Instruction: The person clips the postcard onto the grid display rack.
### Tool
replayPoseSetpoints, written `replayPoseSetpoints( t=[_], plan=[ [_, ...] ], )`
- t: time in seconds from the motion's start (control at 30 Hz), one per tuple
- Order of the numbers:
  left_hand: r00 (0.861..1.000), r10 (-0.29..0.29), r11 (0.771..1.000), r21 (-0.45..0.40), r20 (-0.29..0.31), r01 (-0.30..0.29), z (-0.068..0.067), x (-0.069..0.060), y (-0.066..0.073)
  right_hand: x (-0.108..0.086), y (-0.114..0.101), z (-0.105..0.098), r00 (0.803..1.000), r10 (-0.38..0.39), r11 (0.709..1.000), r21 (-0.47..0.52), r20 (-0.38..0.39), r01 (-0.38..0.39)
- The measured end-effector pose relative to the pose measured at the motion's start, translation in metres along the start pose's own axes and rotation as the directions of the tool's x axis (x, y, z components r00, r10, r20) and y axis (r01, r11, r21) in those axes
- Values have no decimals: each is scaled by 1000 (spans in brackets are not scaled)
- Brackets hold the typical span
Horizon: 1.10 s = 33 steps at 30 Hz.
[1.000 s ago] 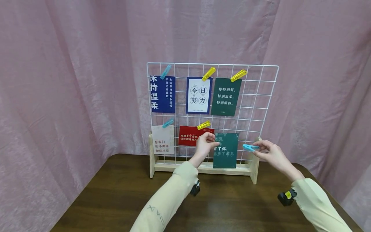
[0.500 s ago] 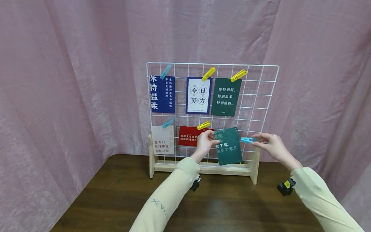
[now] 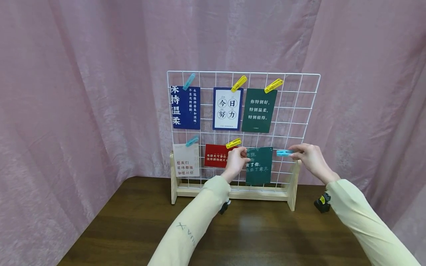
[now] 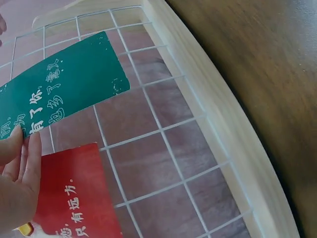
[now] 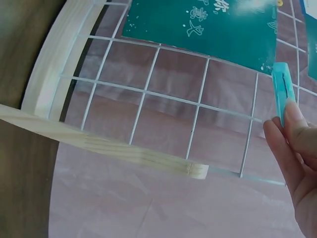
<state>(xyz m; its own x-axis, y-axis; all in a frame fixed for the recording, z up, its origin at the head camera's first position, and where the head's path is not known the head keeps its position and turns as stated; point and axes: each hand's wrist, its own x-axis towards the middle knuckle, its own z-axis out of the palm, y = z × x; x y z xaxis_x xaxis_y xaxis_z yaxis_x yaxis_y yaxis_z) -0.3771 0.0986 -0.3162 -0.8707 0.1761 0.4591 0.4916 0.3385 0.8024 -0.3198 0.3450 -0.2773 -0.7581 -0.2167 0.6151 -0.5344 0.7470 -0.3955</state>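
My left hand pinches the left edge of a green card with white lettering, in front of the lower right part of a white wire grid. In the left wrist view, thumb and fingers grip the long edge of that card. To its right, my right hand holds a light blue clothespin between thumb and fingers. The right wrist view puts the clothespin's tip beside a corner of the card; whether they touch, I cannot tell. Behind the left hand hangs a red card, partly hidden, under a yellow clothespin.
Clipped along the grid's top are a blue card, a white card with blue border and another green card. A pale card hangs lower left. The grid's wooden stand rests on a brown table.
The left hand has lifted the green card a little; it tilted midway and is now nearly straight. My right hand has moved up and slightly left with the clothespin.
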Motion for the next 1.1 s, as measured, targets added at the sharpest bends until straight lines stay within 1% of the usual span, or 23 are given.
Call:
replayPoseSetpoints(
  t=[0.17,0.37,0.47,0.57,0.73,0.87,1.1],
  plan=[
    [1000,9,999,49,-15,-9,3,6,4,8,1,4,999,-22,1000,1,-28,22],
    [998,22,992,125,-58,-14,4,6,7,13,4,6,997,-38,998,-50,-71,35],
    [998,12,990,138,-68,-3,3,3,7,15,6,7,995,-52,996,-80,-82,45],
    [997,14,991,131,-71,-5,4,2,5,15,7,7,994,-71,992,-110,-84,61],
    [995,49,990,134,-85,-38,4,4,4,18,8,10,988,-123,983,-151,-90,108],
    [994,64,988,149,-88,-50,5,6,4,22,9,13,985,-143,978,-168,-100,125],
    [992,82,978,197,-101,-61,6,5,5,25,6,19,986,-127,980,-167,-106,108]
  ],
)
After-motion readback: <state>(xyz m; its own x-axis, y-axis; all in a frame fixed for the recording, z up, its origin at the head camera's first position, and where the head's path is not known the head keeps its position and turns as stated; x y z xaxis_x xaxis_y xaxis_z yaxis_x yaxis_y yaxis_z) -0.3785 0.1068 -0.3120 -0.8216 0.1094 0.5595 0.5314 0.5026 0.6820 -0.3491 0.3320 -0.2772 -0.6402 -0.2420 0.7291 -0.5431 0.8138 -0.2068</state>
